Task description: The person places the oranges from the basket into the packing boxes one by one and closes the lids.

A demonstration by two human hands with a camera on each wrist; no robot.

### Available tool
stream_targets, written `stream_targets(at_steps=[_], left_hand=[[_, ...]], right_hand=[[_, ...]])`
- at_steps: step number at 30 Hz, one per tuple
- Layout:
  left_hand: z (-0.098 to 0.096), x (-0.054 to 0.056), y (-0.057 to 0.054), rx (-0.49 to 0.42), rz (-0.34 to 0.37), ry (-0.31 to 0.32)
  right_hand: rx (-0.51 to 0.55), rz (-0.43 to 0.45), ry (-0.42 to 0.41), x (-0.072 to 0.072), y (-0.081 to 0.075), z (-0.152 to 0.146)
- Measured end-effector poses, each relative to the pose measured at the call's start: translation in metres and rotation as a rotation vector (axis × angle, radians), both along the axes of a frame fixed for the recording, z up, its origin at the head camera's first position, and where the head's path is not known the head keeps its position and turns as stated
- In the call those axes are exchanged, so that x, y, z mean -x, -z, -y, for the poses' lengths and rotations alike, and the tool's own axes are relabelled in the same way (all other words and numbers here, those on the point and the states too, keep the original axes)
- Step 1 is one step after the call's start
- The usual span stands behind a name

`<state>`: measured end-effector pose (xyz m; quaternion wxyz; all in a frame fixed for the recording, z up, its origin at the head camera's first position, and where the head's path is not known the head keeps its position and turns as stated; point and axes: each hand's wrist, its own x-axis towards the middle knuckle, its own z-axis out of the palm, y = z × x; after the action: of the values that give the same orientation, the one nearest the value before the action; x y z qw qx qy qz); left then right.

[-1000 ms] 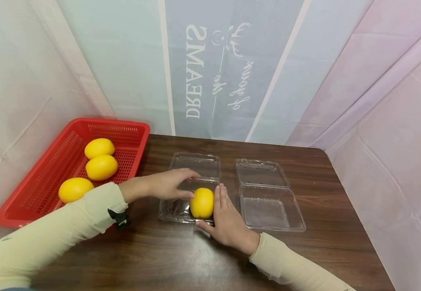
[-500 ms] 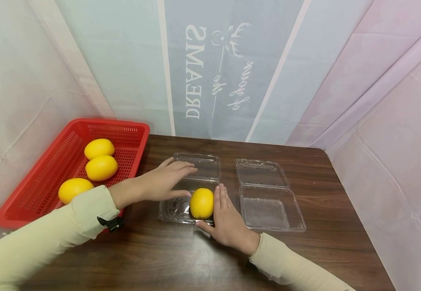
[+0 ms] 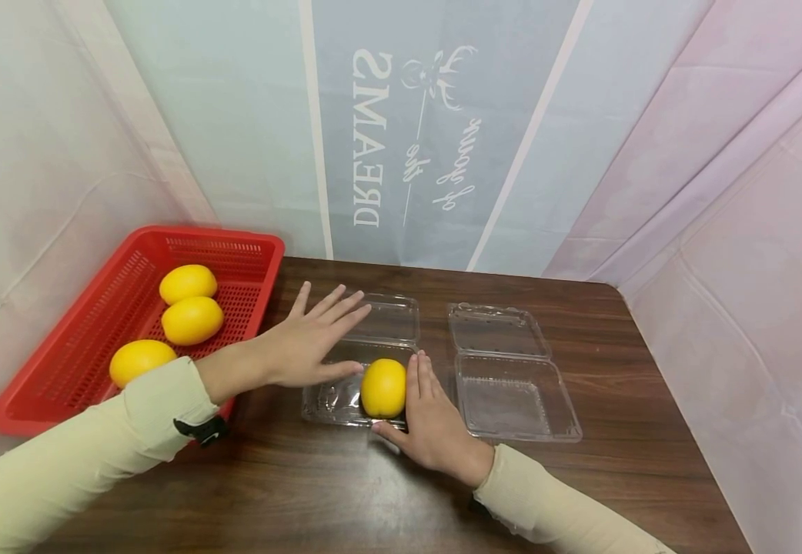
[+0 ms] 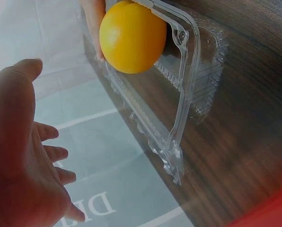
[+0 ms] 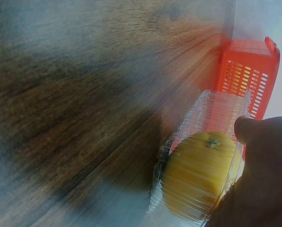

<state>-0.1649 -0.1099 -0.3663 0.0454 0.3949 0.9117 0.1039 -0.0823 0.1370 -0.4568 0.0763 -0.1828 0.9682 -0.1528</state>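
One smooth yellow fruit (image 3: 383, 388) sits in the right half of the base of a clear plastic clamshell box (image 3: 335, 408), whose lid (image 3: 395, 317) lies unfolded behind it. My right hand (image 3: 439, 427) is at the box's right side, its straight fingers along the fruit and its thumb at the front rim (image 5: 245, 130). Above the left part of the same box, my left hand (image 3: 304, 346) is spread with nothing in it. In the left wrist view its thumb and fingers point away from the fruit (image 4: 132, 37), apart from it. The left hand covers part of the lid.
A red plastic basket (image 3: 272, 265) with 3 yellow fruits (image 3: 192, 320) stands at the left, partly behind the left sleeve. Another unfolded clear clamshell box (image 3: 519, 396) lies to the right on the brown wooden table (image 3: 623, 431). Cloth hangings (image 3: 248, 115) close off the back and sides.
My left hand has drawn back to the left from the fruit, its fingers spreading wide. The right hand and the fruit in the box have stayed in place.
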Motion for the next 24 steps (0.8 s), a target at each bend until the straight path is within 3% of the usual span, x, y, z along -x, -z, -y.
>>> stream_targets(at_steps=[7,24], left_hand=[[0.003,-0.002,0.001,0.045,-0.012,-0.057],[0.017,-0.002,-0.006,0.052,0.06,-0.146]], right_hand=[[-0.004,0.004,-0.005,0.0,-0.001,0.0],[-0.012,-0.008,0.0,0.0,0.003,0.0]])
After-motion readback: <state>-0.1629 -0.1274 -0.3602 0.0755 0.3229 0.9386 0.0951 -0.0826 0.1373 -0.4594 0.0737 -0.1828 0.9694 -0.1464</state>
